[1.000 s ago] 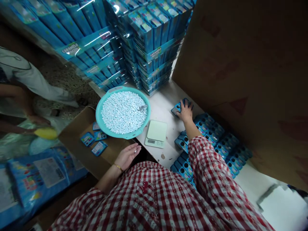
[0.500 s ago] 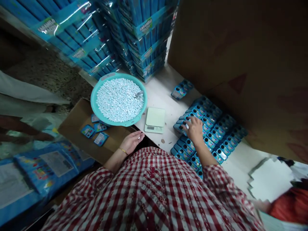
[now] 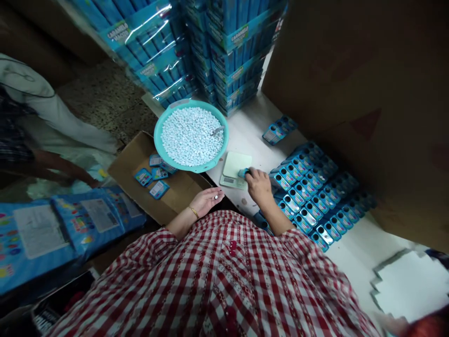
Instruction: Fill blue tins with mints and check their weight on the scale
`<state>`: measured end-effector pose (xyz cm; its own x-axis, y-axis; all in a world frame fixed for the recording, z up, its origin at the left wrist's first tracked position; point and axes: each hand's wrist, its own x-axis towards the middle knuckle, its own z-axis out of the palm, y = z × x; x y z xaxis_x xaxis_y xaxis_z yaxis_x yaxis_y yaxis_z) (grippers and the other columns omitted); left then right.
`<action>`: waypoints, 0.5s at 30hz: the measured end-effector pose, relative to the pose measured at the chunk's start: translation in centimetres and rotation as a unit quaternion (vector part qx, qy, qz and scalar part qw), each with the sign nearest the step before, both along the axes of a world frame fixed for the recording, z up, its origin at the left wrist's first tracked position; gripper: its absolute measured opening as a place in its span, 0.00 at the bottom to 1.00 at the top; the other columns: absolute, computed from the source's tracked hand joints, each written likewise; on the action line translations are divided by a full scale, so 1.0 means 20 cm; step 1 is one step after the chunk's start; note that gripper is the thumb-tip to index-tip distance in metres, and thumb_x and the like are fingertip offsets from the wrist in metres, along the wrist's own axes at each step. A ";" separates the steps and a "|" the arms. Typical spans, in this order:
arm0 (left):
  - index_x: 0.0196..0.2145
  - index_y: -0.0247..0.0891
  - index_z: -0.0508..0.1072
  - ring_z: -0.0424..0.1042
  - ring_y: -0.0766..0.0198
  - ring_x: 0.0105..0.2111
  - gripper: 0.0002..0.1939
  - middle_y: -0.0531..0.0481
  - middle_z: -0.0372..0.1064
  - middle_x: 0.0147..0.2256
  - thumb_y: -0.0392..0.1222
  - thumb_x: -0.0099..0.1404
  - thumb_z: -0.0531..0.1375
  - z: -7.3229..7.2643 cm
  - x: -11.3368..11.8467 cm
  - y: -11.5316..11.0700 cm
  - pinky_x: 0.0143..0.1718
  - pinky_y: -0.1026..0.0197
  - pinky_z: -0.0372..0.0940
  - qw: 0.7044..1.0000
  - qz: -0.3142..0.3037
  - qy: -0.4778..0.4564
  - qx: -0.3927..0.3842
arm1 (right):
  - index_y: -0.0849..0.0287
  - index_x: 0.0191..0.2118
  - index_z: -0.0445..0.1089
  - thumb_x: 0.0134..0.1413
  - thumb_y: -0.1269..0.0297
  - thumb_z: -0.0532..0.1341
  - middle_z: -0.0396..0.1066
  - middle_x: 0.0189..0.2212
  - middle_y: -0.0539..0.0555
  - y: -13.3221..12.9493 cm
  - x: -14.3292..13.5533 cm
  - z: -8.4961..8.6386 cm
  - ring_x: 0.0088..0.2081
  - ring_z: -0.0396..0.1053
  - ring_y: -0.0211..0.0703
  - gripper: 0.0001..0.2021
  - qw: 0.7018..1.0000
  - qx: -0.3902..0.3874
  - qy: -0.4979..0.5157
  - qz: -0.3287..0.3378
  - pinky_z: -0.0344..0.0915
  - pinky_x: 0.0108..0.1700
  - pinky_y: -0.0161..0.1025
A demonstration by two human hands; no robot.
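My right hand (image 3: 258,188) grips a small blue candy tin (image 3: 243,173) at the right side of a pale kitchen scale (image 3: 236,166). Whether the tin rests on the scale plate I cannot tell. Palm up, my left hand (image 3: 206,201) lies loosely cupped in front of my body, a small white candy (image 3: 215,197) in it. A turquoise basin (image 3: 156,135), full of pale candies (image 3: 189,135) with a scoop (image 3: 218,130) in them, stands left of the scale. Rows of blue tins (image 3: 308,199), with dark round openings on top, stand to the right of my right hand.
An open cardboard box (image 3: 175,202) with several blue tins sits below the basin. Wrapped blue stacks (image 3: 235,61) rise behind it. A large cardboard box (image 3: 351,70) walls off the right. Another person's arm (image 3: 66,167) reaches in at left, above blue packages (image 3: 94,217).
My right hand has moved left from the rows of tins to the scale, now with a tin in it. My left hand stays cupped around the candy. The view has shifted somewhat.
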<state>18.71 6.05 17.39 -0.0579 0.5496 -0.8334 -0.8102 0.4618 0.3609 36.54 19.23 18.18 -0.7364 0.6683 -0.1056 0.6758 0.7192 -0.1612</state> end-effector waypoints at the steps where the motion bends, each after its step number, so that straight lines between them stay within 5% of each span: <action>1: 0.33 0.29 0.74 0.75 0.65 0.34 0.07 0.41 0.75 0.32 0.24 0.56 0.59 0.00 0.00 -0.01 0.44 0.62 0.69 1.000 0.005 0.001 0.000 | 0.59 0.43 0.69 0.60 0.71 0.48 0.64 0.50 0.62 0.02 -0.08 0.00 0.44 0.61 0.52 0.14 1.000 -0.003 -0.004 0.019 0.57 0.43 0.48; 4: 0.33 0.29 0.74 0.75 0.64 0.35 0.07 0.40 0.75 0.33 0.25 0.57 0.58 0.00 -0.02 -0.02 0.45 0.60 0.68 1.000 0.020 -0.001 0.004 | 0.60 0.42 0.70 0.60 0.71 0.48 0.66 0.50 0.63 0.08 -0.23 -0.03 0.44 0.62 0.51 0.14 0.999 -0.012 -0.012 0.044 0.58 0.43 0.46; 8: 0.34 0.28 0.74 0.74 0.63 0.37 0.07 0.39 0.75 0.34 0.27 0.58 0.57 0.01 -0.07 -0.03 0.46 0.59 0.67 0.999 0.049 -0.004 0.012 | 0.59 0.49 0.67 0.60 0.63 0.53 0.63 0.55 0.61 0.07 -0.14 -0.03 0.53 0.59 0.52 0.15 0.997 -0.025 0.070 0.014 0.58 0.50 0.49; 11: 0.34 0.28 0.74 0.74 0.63 0.39 0.08 0.39 0.74 0.35 0.27 0.59 0.56 0.00 -0.07 -0.02 0.47 0.60 0.67 0.998 0.054 -0.023 0.016 | 0.60 0.50 0.68 0.62 0.60 0.49 0.68 0.50 0.61 -0.05 -0.03 0.02 0.51 0.63 0.49 0.17 0.990 -0.068 0.120 -0.013 0.60 0.51 0.48; 15: 0.35 0.28 0.74 0.73 0.64 0.36 0.11 0.41 0.74 0.33 0.30 0.63 0.52 -0.02 0.03 -0.01 0.43 0.60 0.67 0.996 0.018 -0.089 0.019 | 0.55 0.52 0.67 0.62 0.62 0.48 0.69 0.49 0.58 -0.28 -0.06 0.06 0.48 0.65 0.48 0.17 0.976 -0.176 0.101 0.075 0.65 0.50 0.44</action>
<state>19.26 5.89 17.06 0.0676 0.5808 -0.8113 -0.8788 0.4197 0.2272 35.27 13.60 19.31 -0.8526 0.5000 -0.1519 0.4961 0.6831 -0.5360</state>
